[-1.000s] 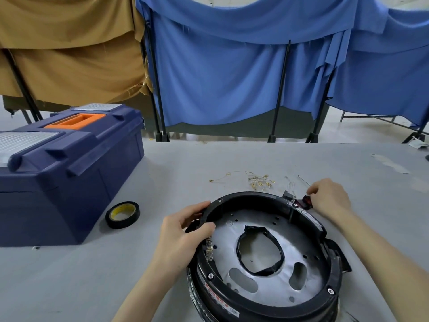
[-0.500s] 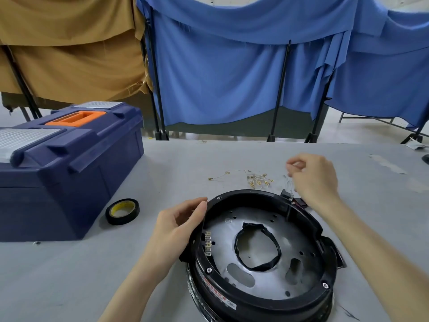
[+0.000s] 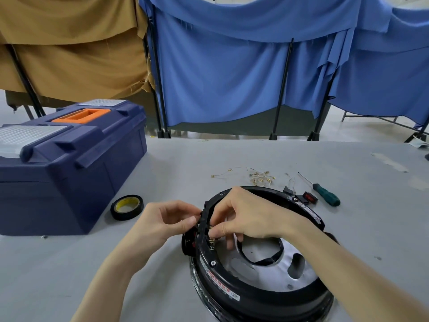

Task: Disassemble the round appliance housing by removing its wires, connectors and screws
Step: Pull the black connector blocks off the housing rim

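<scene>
The round black appliance housing (image 3: 255,296) lies upside down on the grey table, with a silver inner plate and a central hole. My left hand (image 3: 166,225) pinches the outside of the housing's left rim. My right hand (image 3: 241,217) reaches across inside that rim, its fingertips closed on a small terminal block (image 3: 211,240) with brass contacts. A pile of loose wires with brass connectors (image 3: 257,176) lies beyond the housing. A green-handled screwdriver (image 3: 325,194) rests at the far right, next to a red switch (image 3: 310,197) on the rim.
A dark blue toolbox (image 3: 67,163) with an orange handle stands at the left. A roll of black tape (image 3: 126,206) lies between the toolbox and the housing. Blue and tan cloths hang on stands behind the table's far edge.
My right hand left the far side by the loose wires and came over to the housing's left inner rim. My left hand shifted from an open hold to a pinch on the rim.
</scene>
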Available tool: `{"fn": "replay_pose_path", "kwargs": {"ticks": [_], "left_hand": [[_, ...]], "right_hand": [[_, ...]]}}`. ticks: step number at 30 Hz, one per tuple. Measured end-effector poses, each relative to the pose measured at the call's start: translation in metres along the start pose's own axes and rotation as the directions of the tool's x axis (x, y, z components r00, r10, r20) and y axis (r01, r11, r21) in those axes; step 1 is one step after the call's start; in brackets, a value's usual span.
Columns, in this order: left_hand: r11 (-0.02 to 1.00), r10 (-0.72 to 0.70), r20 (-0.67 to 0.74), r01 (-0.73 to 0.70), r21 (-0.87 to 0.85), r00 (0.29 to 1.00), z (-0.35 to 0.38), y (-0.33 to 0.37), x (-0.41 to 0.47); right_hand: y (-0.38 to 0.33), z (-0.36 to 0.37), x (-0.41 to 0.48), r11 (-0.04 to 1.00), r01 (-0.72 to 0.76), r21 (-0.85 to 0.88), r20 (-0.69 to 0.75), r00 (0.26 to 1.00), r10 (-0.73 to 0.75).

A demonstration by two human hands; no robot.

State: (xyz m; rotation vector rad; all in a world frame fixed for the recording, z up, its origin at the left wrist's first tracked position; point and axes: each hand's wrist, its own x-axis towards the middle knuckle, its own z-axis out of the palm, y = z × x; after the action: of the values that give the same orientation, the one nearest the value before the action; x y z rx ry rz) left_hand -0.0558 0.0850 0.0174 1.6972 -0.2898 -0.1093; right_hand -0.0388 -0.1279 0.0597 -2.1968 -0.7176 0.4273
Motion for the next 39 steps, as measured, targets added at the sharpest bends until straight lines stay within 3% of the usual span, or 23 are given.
{"fn": "replay_pose_path", "kwargs": {"ticks": [5,17,25,39], "left_hand": [[1.000,0.014,0.076,-0.014,0.000,0.997,-0.009,0.003,-0.002],[0.990,0.086,0.057,-0.092,0.109,0.995,-0.005,0.001,0.000],[0.991,0.089,0.128,-0.100,0.088,0.988,-0.006,-0.004,0.000],[0.997,0.069,0.119,-0.071,0.016,0.991,-0.003,-0.012,0.003]], "right_hand": [[0.002,0.004,0.002,0.999,0.037,0.028,-0.057,0.998,-0.035],[0.001,0.011,0.001,0.959,0.128,-0.252,-0.079,0.985,-0.152],[0.007,0.016,0.002,0.968,0.155,-0.198,-0.124,0.975,-0.182],[0.012,0.018,0.002,0.978,0.155,-0.138,-0.132,0.976,-0.173]]}}
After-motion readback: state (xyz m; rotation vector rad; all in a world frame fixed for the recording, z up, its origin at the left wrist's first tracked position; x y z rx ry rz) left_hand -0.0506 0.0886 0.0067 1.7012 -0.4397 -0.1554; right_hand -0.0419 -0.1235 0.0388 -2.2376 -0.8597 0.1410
